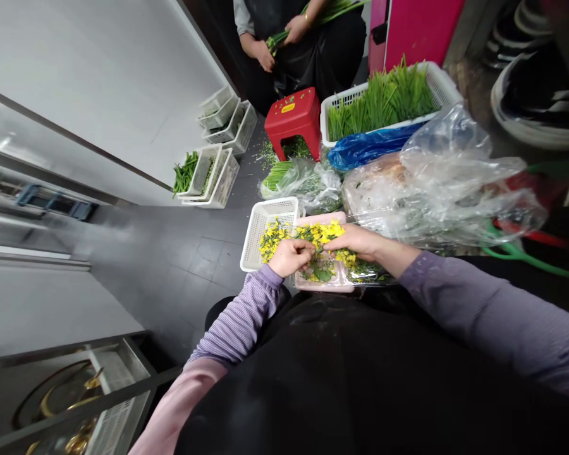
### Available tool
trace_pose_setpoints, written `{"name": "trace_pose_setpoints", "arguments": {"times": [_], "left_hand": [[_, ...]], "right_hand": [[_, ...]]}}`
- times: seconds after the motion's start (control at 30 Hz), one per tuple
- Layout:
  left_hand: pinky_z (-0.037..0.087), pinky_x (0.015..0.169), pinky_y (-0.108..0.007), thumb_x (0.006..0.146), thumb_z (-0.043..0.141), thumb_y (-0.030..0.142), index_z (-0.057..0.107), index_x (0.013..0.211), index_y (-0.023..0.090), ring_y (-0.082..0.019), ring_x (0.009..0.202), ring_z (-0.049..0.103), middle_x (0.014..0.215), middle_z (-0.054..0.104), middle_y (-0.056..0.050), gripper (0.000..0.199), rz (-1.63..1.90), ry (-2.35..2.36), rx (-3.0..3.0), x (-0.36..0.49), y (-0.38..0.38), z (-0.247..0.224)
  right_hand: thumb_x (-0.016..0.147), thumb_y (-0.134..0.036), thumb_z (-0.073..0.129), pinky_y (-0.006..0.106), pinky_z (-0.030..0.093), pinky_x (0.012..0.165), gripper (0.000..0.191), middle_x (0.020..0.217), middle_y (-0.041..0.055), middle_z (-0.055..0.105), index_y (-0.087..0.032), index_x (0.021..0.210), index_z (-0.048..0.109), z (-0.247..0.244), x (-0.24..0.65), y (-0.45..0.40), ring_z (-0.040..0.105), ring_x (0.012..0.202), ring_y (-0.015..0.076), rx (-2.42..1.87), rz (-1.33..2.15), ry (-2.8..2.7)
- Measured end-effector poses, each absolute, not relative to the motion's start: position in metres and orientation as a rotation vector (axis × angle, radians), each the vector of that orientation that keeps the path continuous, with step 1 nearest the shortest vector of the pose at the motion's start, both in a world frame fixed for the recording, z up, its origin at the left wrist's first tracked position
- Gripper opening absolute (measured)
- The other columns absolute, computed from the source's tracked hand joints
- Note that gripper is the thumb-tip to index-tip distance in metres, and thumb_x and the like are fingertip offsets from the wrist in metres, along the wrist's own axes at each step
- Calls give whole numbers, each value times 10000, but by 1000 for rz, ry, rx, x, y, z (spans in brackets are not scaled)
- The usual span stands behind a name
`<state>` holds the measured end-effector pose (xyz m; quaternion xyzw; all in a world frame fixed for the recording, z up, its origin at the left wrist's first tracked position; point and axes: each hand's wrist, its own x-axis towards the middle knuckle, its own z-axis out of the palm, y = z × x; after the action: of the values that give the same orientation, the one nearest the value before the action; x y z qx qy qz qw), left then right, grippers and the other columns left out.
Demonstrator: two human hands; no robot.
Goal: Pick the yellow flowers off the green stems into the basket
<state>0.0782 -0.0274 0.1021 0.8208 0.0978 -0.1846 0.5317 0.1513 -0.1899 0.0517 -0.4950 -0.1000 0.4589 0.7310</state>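
Note:
Yellow flowers on green stems lie over a pink tray. My left hand is closed above the tray's left side, thumb and fingers pinched at the stems; what lies between the fingertips is too small to make out. From the right, my right hand is wrapped round a bunch of the yellow flowers. The two hands are close together but apart. A white perforated basket stands left of the tray, with more yellow flowers at its right side. Loose green leaves lie in the tray's lower part.
Beyond the tray are plastic bags of greens, a large clear bag, a red stool and a white crate of green stalks. A seated person holds stalks at the top. Stacked baskets stand along the wall.

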Motion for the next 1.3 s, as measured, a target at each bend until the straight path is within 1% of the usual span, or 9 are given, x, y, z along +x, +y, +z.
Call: {"name": "trace_pose_setpoints", "arguments": {"times": [0.2, 0.3, 0.4, 0.47, 0.67, 0.8, 0.87, 1.03, 1.3], "left_hand": [[437, 495, -215, 786, 423, 432, 609, 636, 106, -105, 470, 533, 503, 555, -38, 404, -702, 423, 2280, 91, -21, 53], [450, 671, -250, 745, 523, 360, 621, 789, 139, -157, 718, 590, 752, 628, -75, 246, -523, 421, 2719, 96, -21, 14], [438, 740, -296, 782, 470, 337, 569, 969, 154, -189, 844, 581, 993, 581, -113, 279, -390, 372, 2961, 106, -32, -15], [439, 740, -325, 791, 449, 349, 547, 1006, 140, -206, 854, 581, 1043, 547, -143, 315, -456, 404, 3016, 114, -38, -26], [436, 700, -270, 763, 485, 322, 609, 817, 157, -172, 780, 585, 876, 614, -94, 214, -474, 544, 2840, 118, -24, -27], [431, 536, -228, 738, 513, 304, 577, 699, 145, -124, 528, 557, 530, 553, -15, 175, -450, 657, 2422, 101, -11, -5], [402, 438, -209, 742, 502, 286, 538, 699, 138, -105, 418, 514, 453, 491, 19, 158, -425, 707, 2145, 92, -12, 9], [370, 361, -171, 693, 564, 280, 493, 728, 126, -55, 352, 460, 519, 540, 25, 173, -341, 541, 1709, 74, -31, 44], [370, 354, -171, 641, 619, 284, 515, 728, 128, -48, 341, 427, 434, 461, 71, 206, -231, 463, 1695, 66, -56, 65]], "right_hand": [[597, -95, 655, 250, 471, 523, 112, 559, 16, 620, -112, 697, 608, 70, 170, -202, 546, 465, 109, -926, 974, 46], [676, -96, 591, 244, 479, 505, 23, 520, 10, 596, -112, 684, 577, 72, 179, -206, 539, 435, 104, -850, 904, 172], [676, -75, 578, 235, 475, 492, 44, 526, 6, 603, -115, 693, 571, 69, 180, -205, 544, 435, 104, -855, 812, 240], [654, -73, 596, 233, 470, 486, 73, 539, 4, 613, -118, 708, 575, 66, 177, -202, 544, 436, 105, -867, 783, 257], [593, -114, 650, 271, 485, 524, 129, 557, 6, 629, -130, 705, 588, 60, 178, -202, 567, 470, 130, -893, 781, 261], [528, -118, 694, 298, 497, 585, 222, 601, 23, 655, -135, 735, 615, 54, 177, -200, 609, 552, 166, -1016, 791, 229], [498, -120, 712, 302, 499, 612, 260, 628, 31, 667, -136, 744, 628, 50, 175, -198, 623, 602, 180, -1071, 796, 193], [467, -155, 733, 314, 483, 712, 281, 729, 55, 686, -127, 736, 656, 44, 164, -193, 627, 696, 189, -1228, 882, 3], [495, -207, 732, 328, 469, 750, 344, 844, 66, 681, -123, 823, 668, 43, 146, -186, 619, 749, 193, -1190, 944, -186]]}}
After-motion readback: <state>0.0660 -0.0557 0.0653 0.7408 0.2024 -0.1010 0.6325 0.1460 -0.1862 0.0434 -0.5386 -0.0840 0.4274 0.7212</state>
